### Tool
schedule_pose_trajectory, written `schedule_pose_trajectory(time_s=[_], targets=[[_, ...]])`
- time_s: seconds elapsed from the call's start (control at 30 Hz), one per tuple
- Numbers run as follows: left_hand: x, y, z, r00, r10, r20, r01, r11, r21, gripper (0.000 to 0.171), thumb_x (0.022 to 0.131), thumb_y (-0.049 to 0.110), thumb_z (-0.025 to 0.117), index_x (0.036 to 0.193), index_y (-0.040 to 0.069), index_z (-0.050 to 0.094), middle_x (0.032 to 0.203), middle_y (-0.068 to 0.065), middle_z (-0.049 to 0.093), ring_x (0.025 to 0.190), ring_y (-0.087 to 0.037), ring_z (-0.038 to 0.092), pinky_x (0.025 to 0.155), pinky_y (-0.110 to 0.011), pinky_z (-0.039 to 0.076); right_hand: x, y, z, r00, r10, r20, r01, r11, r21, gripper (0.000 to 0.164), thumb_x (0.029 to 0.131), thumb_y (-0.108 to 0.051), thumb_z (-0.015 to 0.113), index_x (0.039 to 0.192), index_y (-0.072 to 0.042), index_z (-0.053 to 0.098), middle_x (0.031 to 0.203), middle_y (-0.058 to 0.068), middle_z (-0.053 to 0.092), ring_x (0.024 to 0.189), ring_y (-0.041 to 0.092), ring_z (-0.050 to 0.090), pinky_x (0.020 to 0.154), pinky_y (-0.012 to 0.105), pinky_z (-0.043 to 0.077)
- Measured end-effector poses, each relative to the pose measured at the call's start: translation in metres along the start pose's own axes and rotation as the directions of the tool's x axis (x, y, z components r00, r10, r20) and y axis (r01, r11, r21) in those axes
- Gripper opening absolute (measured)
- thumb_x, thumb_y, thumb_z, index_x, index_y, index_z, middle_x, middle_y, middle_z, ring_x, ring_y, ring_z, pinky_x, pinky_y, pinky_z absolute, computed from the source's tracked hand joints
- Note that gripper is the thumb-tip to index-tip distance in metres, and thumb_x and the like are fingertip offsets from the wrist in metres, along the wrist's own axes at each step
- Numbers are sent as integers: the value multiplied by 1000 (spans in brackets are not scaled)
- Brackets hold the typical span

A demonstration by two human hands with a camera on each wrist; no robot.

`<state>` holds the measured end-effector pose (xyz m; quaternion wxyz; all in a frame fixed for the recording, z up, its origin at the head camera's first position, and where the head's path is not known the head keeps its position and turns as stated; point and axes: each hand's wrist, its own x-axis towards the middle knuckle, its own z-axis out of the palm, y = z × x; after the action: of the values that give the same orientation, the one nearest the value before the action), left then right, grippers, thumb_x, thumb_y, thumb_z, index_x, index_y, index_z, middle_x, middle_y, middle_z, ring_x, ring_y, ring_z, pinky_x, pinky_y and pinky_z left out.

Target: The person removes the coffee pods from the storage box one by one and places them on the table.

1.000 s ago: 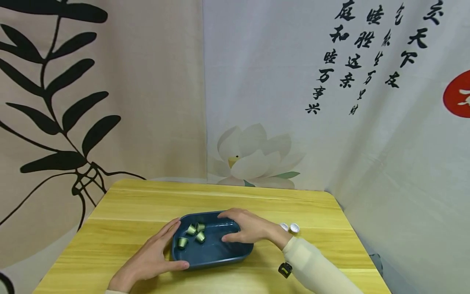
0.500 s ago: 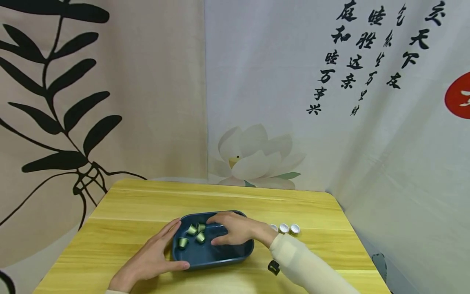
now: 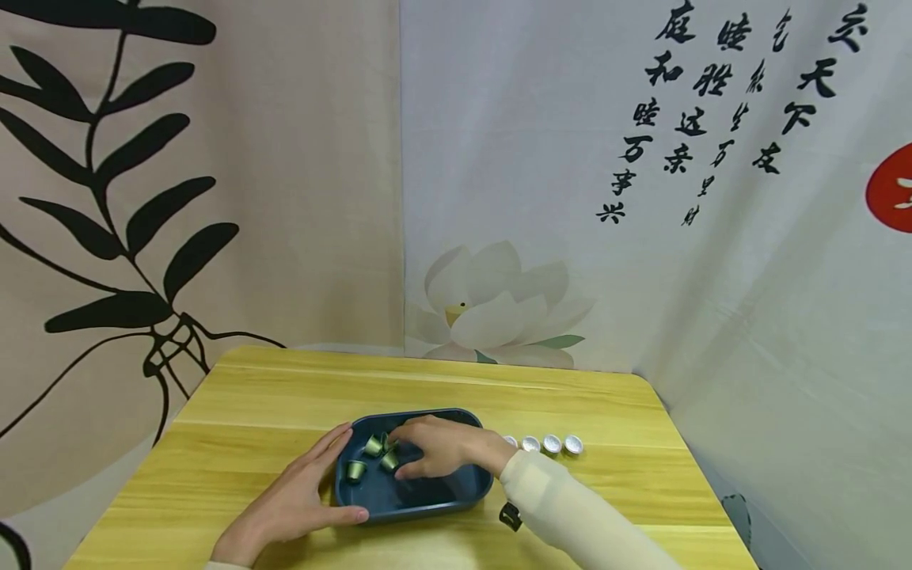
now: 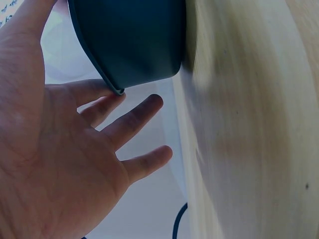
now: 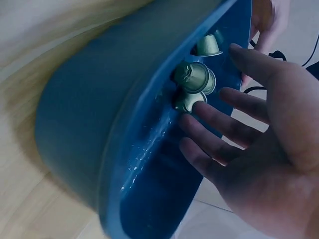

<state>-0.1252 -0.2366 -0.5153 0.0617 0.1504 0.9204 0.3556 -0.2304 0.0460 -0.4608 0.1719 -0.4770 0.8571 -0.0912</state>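
A dark blue tray (image 3: 427, 497) with raised sides stands on the table. Inside, towards its left end, lie several small green coffee capsules (image 3: 356, 471). My left hand (image 3: 295, 497) spreads around the tray's left end, with the thumb at the near side and the fingertips at the far corner; in the left wrist view, some extended fingers touch the rim. Over the tray's inside hovers my right hand (image 3: 445, 445), its fingertips beside the capsules. The right wrist view has the fingers loosely extended, one fingertip overlapping a capsule (image 5: 188, 102); whether it touches cannot be told.
To the right of the tray runs a row of several silver-white round tops (image 3: 552, 444), the leftmost partly behind the right wrist. The wooden table (image 3: 641, 491) ends at a printed cloth backdrop (image 3: 321, 198). A small black device (image 3: 510, 516) hangs at the right sleeve.
My right hand has moved left across the tray to the capsules. More of the silver-white row shows as the arm shifts. My left hand and the tray have stayed in place.
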Motion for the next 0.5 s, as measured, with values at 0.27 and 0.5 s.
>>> schedule_pose_trajectory(time_s=[0.27,0.5], targets=[[0,-1,2,1000,-3,-1,3,1000,-10,130,86,73,88,180,6,27,190,-15,22,169,-53,36,126,-77,43,9,0,6,999,4,40,-4,1000,2,61,110,-46,75,162,-16,61,147,4,76,135,13,72,114,29,60],[0,-1,1,1000,-15,4,15,1000,1,130,86,72,89,180,8,26,190,-14,22,168,-53,36,125,-77,44,14,1,10,997,29,68,-30,1000,10,63,109,-43,77,164,-18,59,149,3,75,138,12,71,115,29,60]])
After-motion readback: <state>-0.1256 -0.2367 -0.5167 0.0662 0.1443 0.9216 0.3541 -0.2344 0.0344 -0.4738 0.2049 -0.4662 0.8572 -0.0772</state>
